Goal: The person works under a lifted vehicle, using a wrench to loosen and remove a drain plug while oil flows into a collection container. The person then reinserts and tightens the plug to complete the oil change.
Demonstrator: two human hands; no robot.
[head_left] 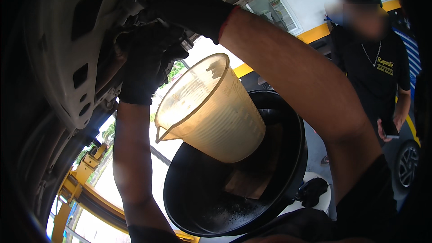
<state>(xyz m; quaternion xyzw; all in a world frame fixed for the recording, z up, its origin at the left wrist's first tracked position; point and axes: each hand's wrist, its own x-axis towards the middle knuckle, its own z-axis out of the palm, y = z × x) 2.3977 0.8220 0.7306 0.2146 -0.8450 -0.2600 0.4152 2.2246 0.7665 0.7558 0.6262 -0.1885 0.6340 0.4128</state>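
Observation:
Both my hands, in black gloves, are raised to the dark underside of a vehicle (58, 58). My left hand (146, 60) is closed among the parts there, its fingers curled beside a shiny metal piece with a round end (186, 43). Just above it, my right hand (186, 6) is bent over and closed, close to a dark rod-like part (137, 1). Deep shadow hides what the fingers of either hand grip. Below them, a translucent, stained measuring jug (216, 112) sits tilted in view over a large round black drain pan (294, 153).
A brown flat piece (249, 182) lies in the pan. Yellow lift arms (85, 171) stand at lower left. On the right, a co-worker in a black shirt (382, 72) holds a phone (388, 128), near a car wheel (407, 164). A black cloth-like item (312, 192) rests on something white.

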